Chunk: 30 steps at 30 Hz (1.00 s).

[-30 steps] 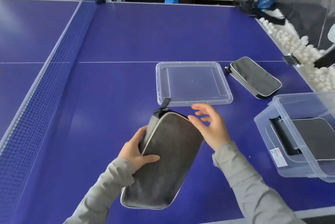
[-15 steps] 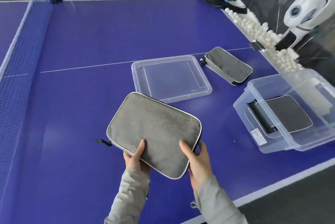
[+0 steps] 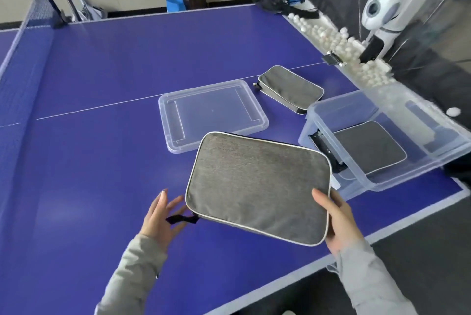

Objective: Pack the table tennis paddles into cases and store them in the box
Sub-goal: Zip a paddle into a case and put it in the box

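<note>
the right grip [image 3: 337, 220] is clamped on the near right corner of a grey paddle case [image 3: 257, 187], thumb flat on the top face and the rest of the fingers hidden under the edge. the case is carried above the blue desk [image 3: 102, 174], tilted, its white-piped rim facing up and its far edge overlapping the near corner of the clear box lid [image 3: 212, 113] in the view. the left grip [image 3: 160, 218] is spread wide and empty, just beside the case's near left corner; its fingertips sit right at the black zipper pull [image 3: 182, 219] that hangs from that corner, and whether they touch it cannot be told. so the case lies between the two grips, held only from the right side.

the clear box [image 3: 377, 136] stands at the right edge of the desk, just beyond the held case, with one grey case [image 3: 367, 148] already lying flat on its floor. another closed case [image 3: 290, 88] rests on the desk between the lid and the box, close to the box's far corner. the lid lies flat, upturned, on the desk's white centre line. a trough of white balls [image 3: 339, 44] runs along the far right side, and the net [image 3: 23, 60] crosses the left.
</note>
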### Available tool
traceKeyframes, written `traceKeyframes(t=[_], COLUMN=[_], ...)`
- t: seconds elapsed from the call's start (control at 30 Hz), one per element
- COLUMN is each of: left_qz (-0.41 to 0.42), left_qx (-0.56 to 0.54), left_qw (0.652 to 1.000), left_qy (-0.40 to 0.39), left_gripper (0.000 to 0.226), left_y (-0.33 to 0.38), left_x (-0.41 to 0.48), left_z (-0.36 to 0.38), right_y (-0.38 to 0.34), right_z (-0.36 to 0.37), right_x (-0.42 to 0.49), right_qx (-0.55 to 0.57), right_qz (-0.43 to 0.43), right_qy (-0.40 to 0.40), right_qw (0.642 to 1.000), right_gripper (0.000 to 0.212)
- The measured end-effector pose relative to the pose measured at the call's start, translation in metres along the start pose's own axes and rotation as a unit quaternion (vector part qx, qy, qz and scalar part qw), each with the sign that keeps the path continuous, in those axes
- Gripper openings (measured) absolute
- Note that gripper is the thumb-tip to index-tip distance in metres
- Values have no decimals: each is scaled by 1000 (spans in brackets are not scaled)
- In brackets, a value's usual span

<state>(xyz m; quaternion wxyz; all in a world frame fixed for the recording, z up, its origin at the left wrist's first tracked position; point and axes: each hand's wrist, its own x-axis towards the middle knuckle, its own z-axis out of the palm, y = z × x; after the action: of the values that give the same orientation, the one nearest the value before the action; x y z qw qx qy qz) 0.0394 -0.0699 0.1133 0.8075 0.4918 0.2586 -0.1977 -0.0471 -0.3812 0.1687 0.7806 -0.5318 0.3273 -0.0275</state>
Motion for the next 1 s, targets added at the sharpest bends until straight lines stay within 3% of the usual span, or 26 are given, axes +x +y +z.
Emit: traceKeyframes(t=[0.13,0.23,0.33,0.5,0.73,0.8,0.87,0.93,1.0], left_qz=[23,27,42,68,127,143,154,169,177], left_qx=[176,229,234,213,229,240,245,246,238], left_qw=[974,957,957,963,957,952,951,950,951], left_qy=[-140,-177,-166,-148,-128,-123,-111,-97,-80], left_gripper=[96,105,101,94,109,97,69,74,73], left_y=[-8,-34,-71,-122,-132,-129,-129,-131,-131], left_x=[-23,-37,-56,-87,-81,-73,-62,-46,-30], left_z=[60,111,153,207,259,274,293,312,336], right_y=[-26,-45,-68,-106,-140,-151,-165,-181,-199], right_z=[-65,-114,-163,-230,-272,-275,-276,-277,-279], right_x=[-8,-13,-15,-12,24,40,60,85,114], right_qx=[0,-30,-56,-93,-133,-147,-161,-164,-170], right_qz=[9,5,-10,-73,-118,-128,-139,-146,-160], right_qy=[-8,-18,-4,-8,-11,-14,-19,-24,-13], right_qw=[1000,999,998,993,984,981,977,975,972], right_gripper=[43,59,53,82,83,84,73,41,26])
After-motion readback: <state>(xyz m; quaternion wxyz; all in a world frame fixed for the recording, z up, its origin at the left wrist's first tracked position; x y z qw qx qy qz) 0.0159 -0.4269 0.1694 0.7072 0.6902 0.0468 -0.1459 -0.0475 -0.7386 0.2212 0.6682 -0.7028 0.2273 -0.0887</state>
